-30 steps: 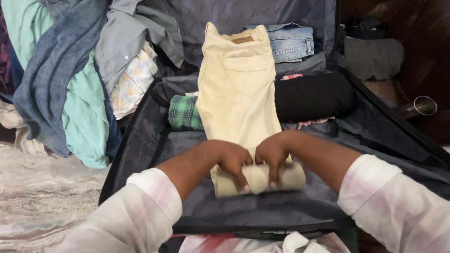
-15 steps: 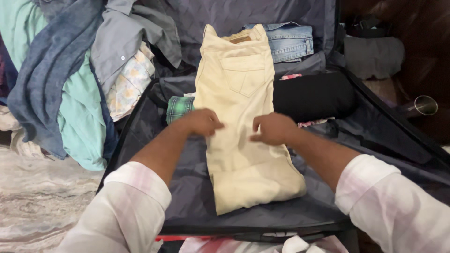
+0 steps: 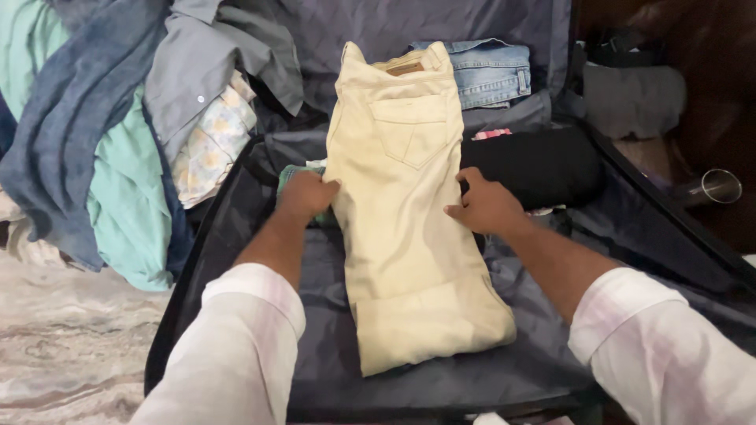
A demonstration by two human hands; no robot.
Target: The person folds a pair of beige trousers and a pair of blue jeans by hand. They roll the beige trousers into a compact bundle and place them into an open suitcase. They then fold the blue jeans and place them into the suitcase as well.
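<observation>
A folded pair of cream trousers (image 3: 405, 212) lies lengthwise in an open dark suitcase (image 3: 236, 228), its lower hem turned up once. My left hand (image 3: 307, 195) grips the trousers' left edge at mid-length, covering part of a green checked garment (image 3: 293, 175). On the opposite edge my right hand (image 3: 484, 206) holds the cloth, right beside a rolled black garment (image 3: 543, 165). Both arms wear pale pink-white sleeves.
Folded blue jeans (image 3: 492, 71) lie at the suitcase's far end. A heap of clothes, blue, teal, grey and floral (image 3: 118, 142), is piled to the left on a marbled floor (image 3: 55, 354). A metal cup (image 3: 718, 186) and a grey cloth (image 3: 630, 94) sit to the right.
My hands let go of the rolled hem, which loosened into a flat fold, and moved up the trousers, then apart to its two side edges.
</observation>
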